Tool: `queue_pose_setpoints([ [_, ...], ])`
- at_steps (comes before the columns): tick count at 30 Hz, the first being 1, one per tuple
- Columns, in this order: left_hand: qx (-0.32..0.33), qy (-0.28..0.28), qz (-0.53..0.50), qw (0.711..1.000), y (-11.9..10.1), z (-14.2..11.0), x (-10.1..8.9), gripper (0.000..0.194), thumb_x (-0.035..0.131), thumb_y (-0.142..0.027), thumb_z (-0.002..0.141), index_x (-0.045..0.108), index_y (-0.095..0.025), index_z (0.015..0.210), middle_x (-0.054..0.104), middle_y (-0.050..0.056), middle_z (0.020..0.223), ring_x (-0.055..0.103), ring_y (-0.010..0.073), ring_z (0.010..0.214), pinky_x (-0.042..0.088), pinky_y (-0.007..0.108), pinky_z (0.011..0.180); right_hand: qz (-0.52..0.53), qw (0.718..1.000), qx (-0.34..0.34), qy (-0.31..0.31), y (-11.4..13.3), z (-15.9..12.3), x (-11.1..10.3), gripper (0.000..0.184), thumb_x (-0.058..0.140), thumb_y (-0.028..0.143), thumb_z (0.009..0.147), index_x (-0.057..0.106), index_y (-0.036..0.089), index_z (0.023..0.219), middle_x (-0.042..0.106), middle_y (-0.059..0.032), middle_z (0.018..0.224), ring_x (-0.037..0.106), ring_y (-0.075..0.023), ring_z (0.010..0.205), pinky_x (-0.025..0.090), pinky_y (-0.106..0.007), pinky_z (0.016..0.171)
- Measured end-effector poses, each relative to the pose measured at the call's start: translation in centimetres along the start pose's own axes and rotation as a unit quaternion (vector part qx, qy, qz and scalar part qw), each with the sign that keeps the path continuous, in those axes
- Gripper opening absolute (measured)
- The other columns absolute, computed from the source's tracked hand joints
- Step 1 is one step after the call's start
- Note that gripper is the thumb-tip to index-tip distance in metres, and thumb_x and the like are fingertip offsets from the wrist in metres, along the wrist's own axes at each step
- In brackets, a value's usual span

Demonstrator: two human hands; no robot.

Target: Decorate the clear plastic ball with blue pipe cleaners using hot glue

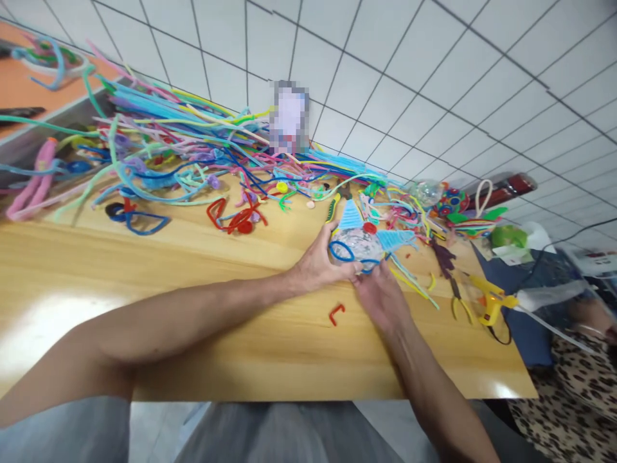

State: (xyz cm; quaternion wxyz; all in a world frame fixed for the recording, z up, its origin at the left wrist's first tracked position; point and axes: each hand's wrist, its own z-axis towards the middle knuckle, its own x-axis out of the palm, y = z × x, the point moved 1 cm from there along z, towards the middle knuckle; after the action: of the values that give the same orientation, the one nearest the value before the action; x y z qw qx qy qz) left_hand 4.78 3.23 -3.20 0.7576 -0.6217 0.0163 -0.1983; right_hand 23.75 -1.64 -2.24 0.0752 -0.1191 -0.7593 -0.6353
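Observation:
Both hands hold a clear round ball (360,244) just above the wooden table. Light blue pipe-cleaner triangles stick up from its top like ears, with a small red piece between them. Two dark blue pipe-cleaner loops (342,251) sit on the side facing me. My left hand (321,260) is wrapped round the ball's left side, its thumb along the lower edge. At the lower right, the fingers of my right hand (380,292) press near the second blue loop. A bent red pipe-cleaner piece (337,314) lies on the table below the hands.
Heaped pipe cleaners (193,138) line the wall side of the table (216,360). Red pipe-cleaner shapes (236,217) lie left of the ball. Pliers (461,302) and a yellow glue gun (492,301) lie at right. Beyond the right edge, a person in a leopard-print garment (569,392) sits.

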Motion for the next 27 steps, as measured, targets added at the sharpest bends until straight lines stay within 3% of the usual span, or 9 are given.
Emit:
queue_pose_setpoints([
  [7,-0.042,-0.010,0.029,0.999,0.42,-0.16,-0.13,0.097,0.097,-0.051,0.074,0.047,-0.020,0.151,0.066,0.018,0.152,0.067,0.0366,0.142,0.053,0.052,0.125,0.021,1.000,0.017,-0.012,-0.25,0.12,-0.06,0.048,0.102,0.055,0.072,0.077,0.042,0.110,0.080,0.0050,0.134,0.072,-0.0243,0.121,0.058,-0.046,0.107],
  [20,-0.031,0.001,0.001,1.000,0.29,-0.01,-0.09,0.098,0.098,-0.050,0.074,0.045,-0.020,0.151,0.066,0.018,0.154,0.068,0.0364,0.143,0.056,0.049,0.122,0.034,0.999,0.027,-0.013,0.06,-0.27,0.48,0.053,0.103,0.053,0.072,0.079,0.043,0.119,0.080,0.0039,0.141,0.072,-0.0245,0.121,0.059,-0.044,0.105],
  [24,-0.044,-0.006,-0.019,0.999,0.66,0.10,-0.27,0.100,0.100,-0.057,0.072,0.049,-0.021,0.149,0.068,0.016,0.149,0.069,0.0352,0.140,0.058,0.046,0.120,0.003,1.000,0.013,-0.003,-0.29,-0.06,0.19,0.051,0.098,0.059,0.076,0.075,0.043,0.119,0.079,0.0029,0.140,0.071,-0.0261,0.124,0.058,-0.045,0.103],
  [27,-0.068,-0.004,-0.046,0.997,0.84,0.24,-0.42,0.102,0.101,-0.064,0.070,0.050,-0.021,0.146,0.071,0.013,0.140,0.073,0.0327,0.129,0.063,0.043,0.109,-0.016,1.000,-0.001,-0.002,-0.63,0.04,0.06,0.047,0.095,0.060,0.080,0.073,0.042,0.117,0.080,0.0030,0.135,0.071,-0.0262,0.122,0.057,-0.045,0.101],
])
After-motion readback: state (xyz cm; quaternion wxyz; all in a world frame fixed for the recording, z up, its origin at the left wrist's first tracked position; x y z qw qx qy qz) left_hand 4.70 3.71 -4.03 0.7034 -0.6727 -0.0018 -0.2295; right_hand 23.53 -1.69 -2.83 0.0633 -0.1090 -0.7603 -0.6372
